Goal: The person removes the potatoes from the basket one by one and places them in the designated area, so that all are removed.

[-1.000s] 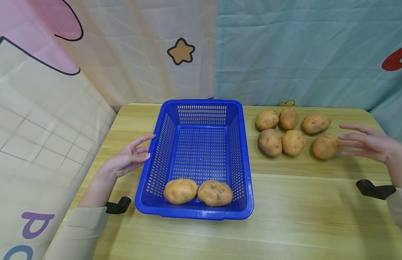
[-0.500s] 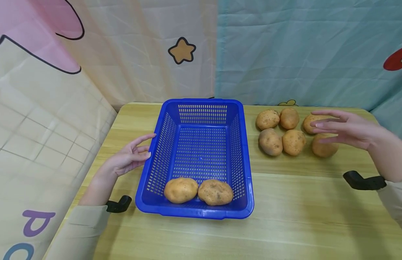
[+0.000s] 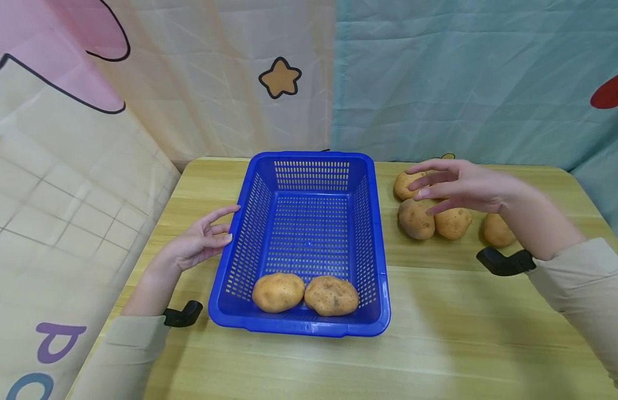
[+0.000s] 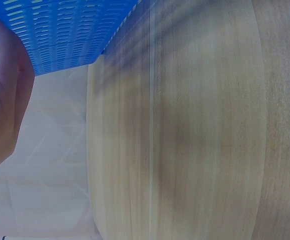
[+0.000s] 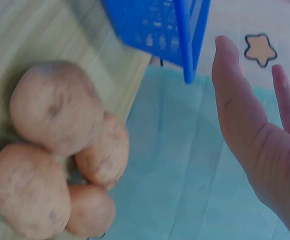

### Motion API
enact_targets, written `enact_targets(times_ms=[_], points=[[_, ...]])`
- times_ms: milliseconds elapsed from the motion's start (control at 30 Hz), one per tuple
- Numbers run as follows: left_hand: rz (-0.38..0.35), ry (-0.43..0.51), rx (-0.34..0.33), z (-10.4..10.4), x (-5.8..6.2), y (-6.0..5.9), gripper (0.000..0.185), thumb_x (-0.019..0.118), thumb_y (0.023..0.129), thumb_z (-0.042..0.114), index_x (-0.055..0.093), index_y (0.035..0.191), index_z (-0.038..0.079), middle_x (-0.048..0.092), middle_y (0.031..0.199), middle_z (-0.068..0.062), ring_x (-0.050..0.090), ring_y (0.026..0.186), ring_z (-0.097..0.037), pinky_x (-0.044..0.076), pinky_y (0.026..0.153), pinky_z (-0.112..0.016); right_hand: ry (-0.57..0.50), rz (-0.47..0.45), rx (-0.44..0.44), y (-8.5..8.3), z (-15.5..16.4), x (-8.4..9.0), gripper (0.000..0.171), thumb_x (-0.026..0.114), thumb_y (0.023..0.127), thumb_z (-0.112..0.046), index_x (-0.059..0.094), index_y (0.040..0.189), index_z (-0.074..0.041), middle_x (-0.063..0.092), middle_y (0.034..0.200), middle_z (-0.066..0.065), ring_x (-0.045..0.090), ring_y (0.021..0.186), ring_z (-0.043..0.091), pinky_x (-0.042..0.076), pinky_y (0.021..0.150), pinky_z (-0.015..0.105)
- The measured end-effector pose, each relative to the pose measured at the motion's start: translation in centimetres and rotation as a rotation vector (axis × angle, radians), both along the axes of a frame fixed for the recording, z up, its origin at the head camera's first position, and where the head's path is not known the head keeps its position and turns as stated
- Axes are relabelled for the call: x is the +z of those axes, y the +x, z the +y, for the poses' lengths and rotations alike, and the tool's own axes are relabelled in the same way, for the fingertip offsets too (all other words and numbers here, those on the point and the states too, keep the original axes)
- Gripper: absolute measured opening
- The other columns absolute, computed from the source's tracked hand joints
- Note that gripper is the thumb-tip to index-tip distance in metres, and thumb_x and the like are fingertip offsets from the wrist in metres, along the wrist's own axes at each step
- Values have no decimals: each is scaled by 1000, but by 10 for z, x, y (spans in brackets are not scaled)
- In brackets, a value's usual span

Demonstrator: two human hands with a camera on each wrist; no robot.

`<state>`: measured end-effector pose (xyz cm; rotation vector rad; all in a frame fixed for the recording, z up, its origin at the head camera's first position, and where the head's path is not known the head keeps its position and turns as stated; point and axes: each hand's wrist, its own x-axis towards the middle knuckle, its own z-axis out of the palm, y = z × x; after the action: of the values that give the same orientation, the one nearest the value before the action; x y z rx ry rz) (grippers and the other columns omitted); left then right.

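Observation:
A blue slotted basket (image 3: 228, 265) stands mid-table with two potatoes (image 3: 278, 292) (image 3: 331, 296) lying side by side at its near end. My left hand (image 3: 205, 240) rests with straight fingers against the basket's left wall; the left wrist view shows those fingers (image 4: 5, 95) beside the basket (image 4: 65, 30). My right hand (image 3: 446, 186) hovers open, fingers spread, over a group of loose potatoes (image 3: 415, 218) (image 3: 453, 222) to the basket's right, holding nothing. It hides some of the back ones. In the right wrist view the open palm (image 5: 250, 130) is above the potatoes (image 5: 55, 107).
One more potato (image 3: 498, 230) lies at the right of the group. The wooden table (image 3: 439, 333) is bare wood along its near side. Patterned cloth walls (image 3: 439, 83) close in the back and left. A black strap mount (image 3: 504, 262) sits on my right wrist.
My right hand has swept left from the table's right edge to above the loose potatoes, staying open. The left hand, basket and potatoes have not moved.

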<state>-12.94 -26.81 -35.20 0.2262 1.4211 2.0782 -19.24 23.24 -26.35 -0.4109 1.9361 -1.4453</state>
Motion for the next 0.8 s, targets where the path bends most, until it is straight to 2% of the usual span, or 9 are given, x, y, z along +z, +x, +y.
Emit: enact_targets(times_ms=[267, 400, 800], points=[[6, -1, 3, 0, 0, 0, 55, 45, 92, -12, 30, 137, 16, 61, 107, -11, 64, 94, -21, 54, 83, -31, -10, -48, 31, -3, -51, 7, 54, 62, 89, -9, 39, 138, -9, 47, 128, 17, 53, 110, 27, 52, 84, 46], [10, -7, 3, -1, -1, 0, 55, 45, 92, -12, 32, 136, 17, 61, 107, -11, 64, 94, -21, 54, 82, -31, -33, -75, 59, -7, -72, 4, 53, 63, 88, -7, 41, 136, -8, 47, 127, 18, 49, 112, 30, 52, 83, 47], [16, -33, 10, -1, -1, 0, 56, 46, 92, -11, 31, 138, 18, 61, 107, -10, 64, 95, -20, 54, 83, -31, -34, -96, 189, -8, -127, -6, 55, 65, 85, -6, 42, 136, -8, 52, 121, 16, 53, 106, 26, 53, 82, 45]])
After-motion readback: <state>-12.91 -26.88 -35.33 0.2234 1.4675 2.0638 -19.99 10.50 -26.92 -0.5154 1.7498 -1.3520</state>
